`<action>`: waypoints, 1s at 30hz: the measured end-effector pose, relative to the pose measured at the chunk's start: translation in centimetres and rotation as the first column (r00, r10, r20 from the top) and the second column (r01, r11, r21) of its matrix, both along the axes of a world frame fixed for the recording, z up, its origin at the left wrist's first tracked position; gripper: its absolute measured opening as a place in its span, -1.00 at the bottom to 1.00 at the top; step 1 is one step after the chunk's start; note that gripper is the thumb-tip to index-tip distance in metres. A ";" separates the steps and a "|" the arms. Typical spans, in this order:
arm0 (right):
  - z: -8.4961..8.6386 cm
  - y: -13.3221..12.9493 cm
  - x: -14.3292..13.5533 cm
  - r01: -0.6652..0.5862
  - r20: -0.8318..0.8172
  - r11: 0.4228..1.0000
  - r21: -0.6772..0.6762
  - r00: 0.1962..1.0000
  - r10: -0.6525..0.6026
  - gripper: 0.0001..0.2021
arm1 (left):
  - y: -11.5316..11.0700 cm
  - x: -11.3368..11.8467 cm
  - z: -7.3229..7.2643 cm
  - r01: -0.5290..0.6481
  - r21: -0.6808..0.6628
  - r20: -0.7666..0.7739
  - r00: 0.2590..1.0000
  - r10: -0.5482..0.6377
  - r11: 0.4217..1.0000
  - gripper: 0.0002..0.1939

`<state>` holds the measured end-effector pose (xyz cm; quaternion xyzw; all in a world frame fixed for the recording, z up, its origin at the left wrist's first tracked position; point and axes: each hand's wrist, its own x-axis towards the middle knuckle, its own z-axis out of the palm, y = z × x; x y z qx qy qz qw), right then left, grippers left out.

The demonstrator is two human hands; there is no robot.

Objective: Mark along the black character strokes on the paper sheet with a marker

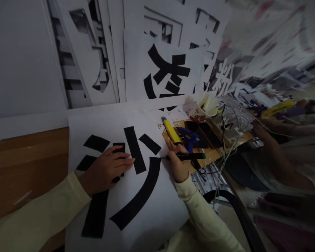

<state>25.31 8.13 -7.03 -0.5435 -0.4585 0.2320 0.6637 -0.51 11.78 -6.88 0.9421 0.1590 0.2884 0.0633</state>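
**Black strokes on white paper, one hand pressing, one hand holding a marker**

Black, thick character strokes cover the white sheet (136, 210) that lies on the wooden desk (23, 168). The left hand (105, 169) rests flat on the sheet with its fingers stretched out and close together, palm down over one of the small upper strokes; it grasps nothing and only presses the paper. The right hand (179, 161) is curled around a black marker (186, 156) with a green end, the marker lying almost level, its tip pointing left and meeting the sheet just beside the top of the long curved stroke. Both sleeves are pale cream.

Part of the stroke beneath the left hand is covered by palm and fingers, and the sheet's lower edge runs out of the frame. The right side of the view is smeared and dark: another person's arm (275, 157) shows there only as a blur, and what it touches cannot be made out.

Just beyond the right hand lie a yellow utility knife (171, 131) and a blue glue gun (189, 136), with a paper cup (199, 111) and tangled white cables (233, 122) near them. More printed sheets (168, 73) with black characters lean against the wall.
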 end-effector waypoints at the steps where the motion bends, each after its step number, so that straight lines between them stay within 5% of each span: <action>1: 0.0 0.0 0.0 0.004 0.005 1.000 0.004 1.000 -0.004 -0.67 | 0.0 0.0 0.1 0.000 0.004 0.007 1.000 0.000 1.000 -0.64; 15: -0.1 0.0 -0.2 -0.064 0.077 0.994 -0.094 0.995 0.071 -0.70 | -0.1 0.1 -0.1 0.004 0.004 0.030 1.000 -0.004 1.000 -0.58; 30: 0.2 -0.1 -0.2 0.018 0.005 0.999 -0.033 1.000 -0.018 -0.68 | 0.0 -0.1 0.2 0.013 -0.021 -0.022 1.000 -0.014 1.000 -0.57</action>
